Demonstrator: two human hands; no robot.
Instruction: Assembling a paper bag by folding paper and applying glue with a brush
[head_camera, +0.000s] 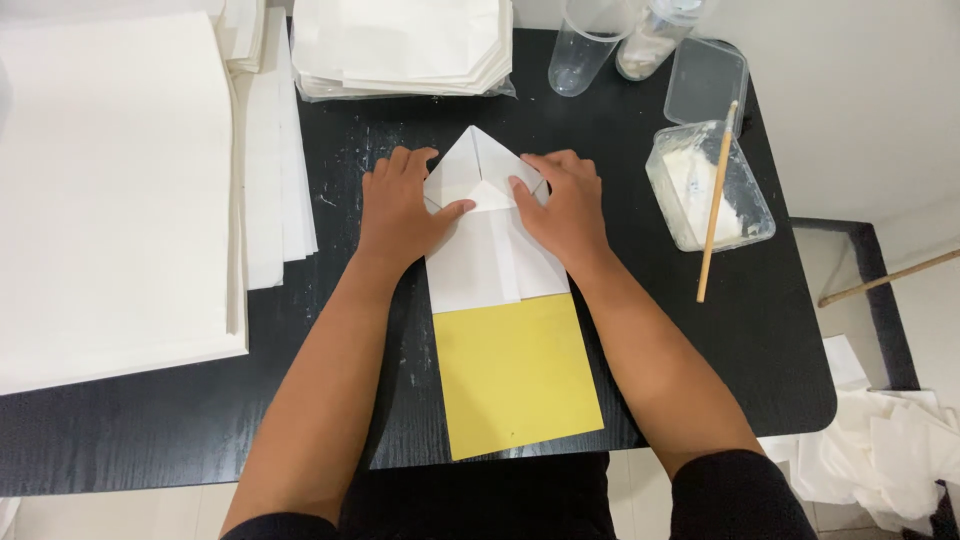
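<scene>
In the middle of the frame we see the left hand (400, 208) and the right hand (565, 205) resting flat on a folded white paper (490, 250), one on each side of its pointed top. The left hand's fingers lie loosely spread over the paper's left edge, with the thumb pressed onto the fold near the centre; the right hand's fingers are also spread, the forefinger pressing down beside the middle crease (neither hand pinches or lifts anything). The white paper lies on a black desk (760, 330) at centre frame, its peak pointing toward the top edge, and its lower end overlaps a yellow sheet (515, 375) that reaches toward the bottom of the frame. At the upper left lies a broad stack of white sheets (110, 190), and at top centre a pile of folded white papers (400, 45). In the upper right stand two clear plastic cups (585, 50), a clear lid (705, 75) and a clear plastic tub (710, 190) holding what may be white paste, though the view is too small to be sure. A thin wooden stick (715, 205) rests across the tub. Crumpled white paper (880, 450) lies at the lower right, off the desk.
</scene>
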